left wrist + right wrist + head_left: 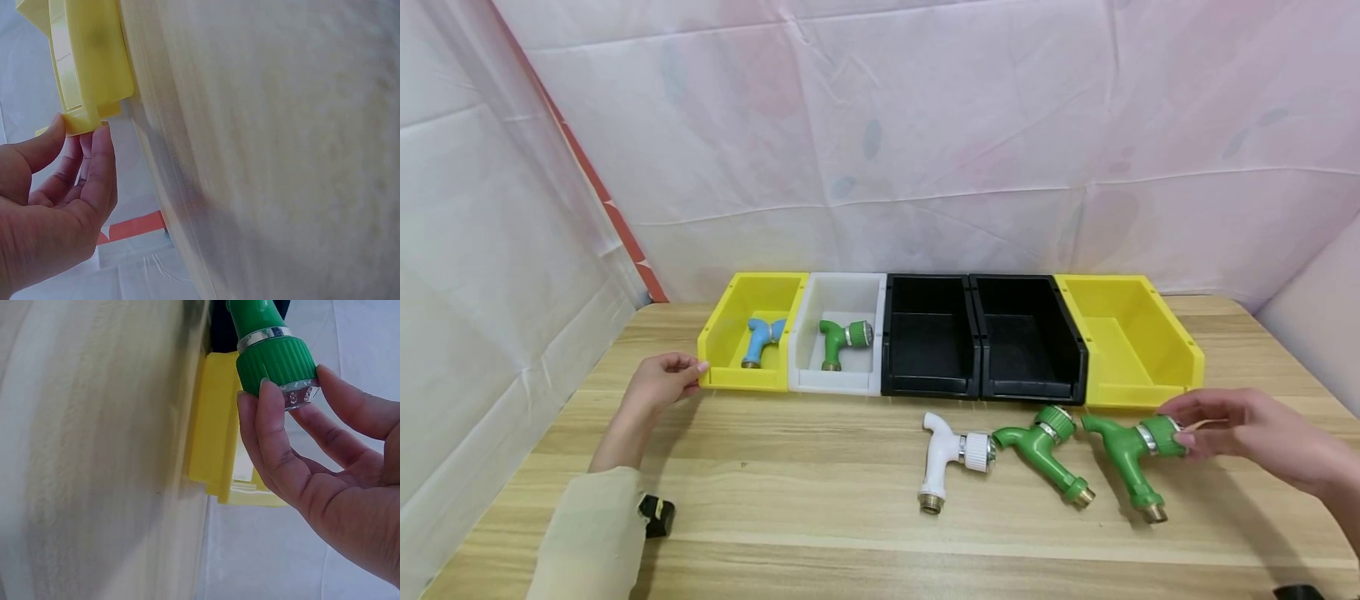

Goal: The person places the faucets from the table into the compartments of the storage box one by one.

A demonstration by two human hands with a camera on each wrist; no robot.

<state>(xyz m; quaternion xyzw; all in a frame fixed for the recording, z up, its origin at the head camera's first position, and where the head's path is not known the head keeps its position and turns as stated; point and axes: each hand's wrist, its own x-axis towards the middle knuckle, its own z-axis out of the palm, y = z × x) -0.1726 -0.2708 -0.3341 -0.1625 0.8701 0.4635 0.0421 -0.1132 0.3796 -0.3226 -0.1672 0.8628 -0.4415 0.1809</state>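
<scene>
My left hand pinches the front left corner of the leftmost yellow bin; the left wrist view shows thumb and fingertips on the bin's rim. A blue tap lies inside that bin. With thumb and fingers, my right hand grips the ribbed knob of a green tap at the right. Whether this tap still touches the table I cannot tell. To its left lie a second green tap and a white tap, both with brass threaded ends.
Beside the left yellow bin stand a white bin holding a green tap, two black bins and another yellow bin, all in one row. Behind them hangs a pale cloth. The wooden table spreads in front.
</scene>
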